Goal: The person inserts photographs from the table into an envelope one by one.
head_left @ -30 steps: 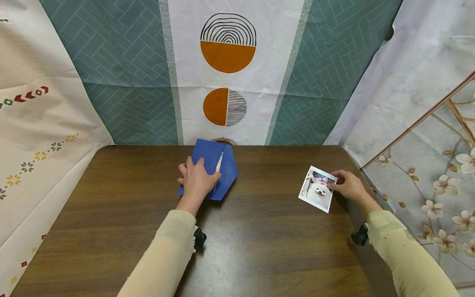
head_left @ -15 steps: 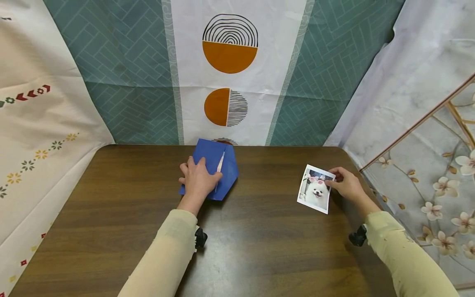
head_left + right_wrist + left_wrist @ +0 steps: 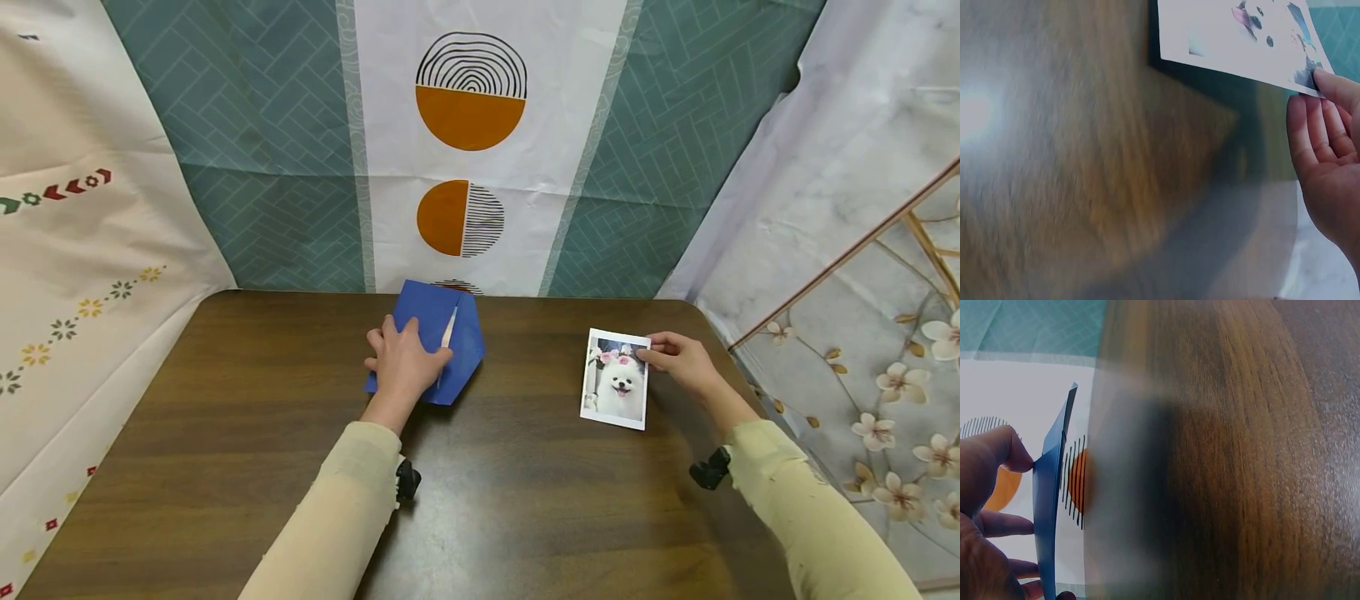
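In the head view, my left hand (image 3: 405,362) holds a blue paper envelope (image 3: 467,342) near the far table edge. Its thumb and some fingertips touch the face, and a white sliver (image 3: 449,327) shows along the flap. The left wrist view has the envelope (image 3: 1047,506) nearly edge-on, a fingertip showing on its other side. My right hand (image 3: 681,360) pinches a white-bordered photo (image 3: 618,383) of a fluffy white dog by its upper right edge. In the right wrist view the photo (image 3: 1235,44) is above the table, the thumb on its printed face.
The brown wooden table (image 3: 510,500) reaches back to a teal and white patterned curtain (image 3: 480,167). A cream cloth (image 3: 82,333) hangs at the left. On the right is a floral cloth (image 3: 862,333) close to the right arm.
My right hand has moved left with the photo, which has turned more upright and come nearer the envelope. The left hand and envelope have stayed almost in place.
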`<move>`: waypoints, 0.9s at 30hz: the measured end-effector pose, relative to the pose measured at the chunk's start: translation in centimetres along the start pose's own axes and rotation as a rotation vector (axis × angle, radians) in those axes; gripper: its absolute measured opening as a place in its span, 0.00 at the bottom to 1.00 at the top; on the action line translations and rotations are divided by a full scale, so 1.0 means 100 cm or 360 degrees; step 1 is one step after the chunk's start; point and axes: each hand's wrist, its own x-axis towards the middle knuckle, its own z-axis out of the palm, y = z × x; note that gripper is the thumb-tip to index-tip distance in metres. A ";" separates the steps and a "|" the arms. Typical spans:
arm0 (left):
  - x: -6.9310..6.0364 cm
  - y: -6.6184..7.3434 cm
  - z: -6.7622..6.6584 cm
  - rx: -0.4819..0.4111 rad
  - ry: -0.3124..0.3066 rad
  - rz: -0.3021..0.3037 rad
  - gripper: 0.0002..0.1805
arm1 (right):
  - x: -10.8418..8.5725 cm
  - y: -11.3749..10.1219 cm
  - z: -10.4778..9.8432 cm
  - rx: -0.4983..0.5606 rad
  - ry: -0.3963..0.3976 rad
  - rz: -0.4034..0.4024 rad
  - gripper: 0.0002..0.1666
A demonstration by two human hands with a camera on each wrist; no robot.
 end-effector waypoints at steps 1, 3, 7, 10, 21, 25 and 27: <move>0.000 0.000 0.000 0.0002 0.0001 -0.0001 0.44 | 0.001 -0.001 0.002 0.0034 -0.0006 0.0012 0.29; -0.001 0.000 0.000 0.0005 0.0000 -0.0001 0.44 | 0.002 -0.005 0.006 0.0111 -0.0027 0.0024 0.27; -0.001 0.001 -0.001 0.0006 -0.0004 0.0002 0.44 | 0.004 -0.013 0.015 0.0283 -0.0068 0.0034 0.17; -0.002 0.002 -0.001 0.0006 -0.0005 0.0004 0.44 | 0.005 -0.021 0.023 0.0373 -0.0117 0.0022 0.11; -0.003 0.004 0.001 -0.0002 -0.0005 0.0006 0.44 | 0.014 -0.055 0.062 0.0458 -0.0280 0.0040 0.10; -0.004 0.005 0.001 -0.0003 0.0006 0.0009 0.44 | 0.020 -0.066 0.077 0.0458 -0.0336 0.0043 0.12; -0.004 0.005 0.001 -0.0005 0.0014 0.0015 0.43 | 0.023 -0.072 0.086 0.0460 -0.0372 0.0043 0.12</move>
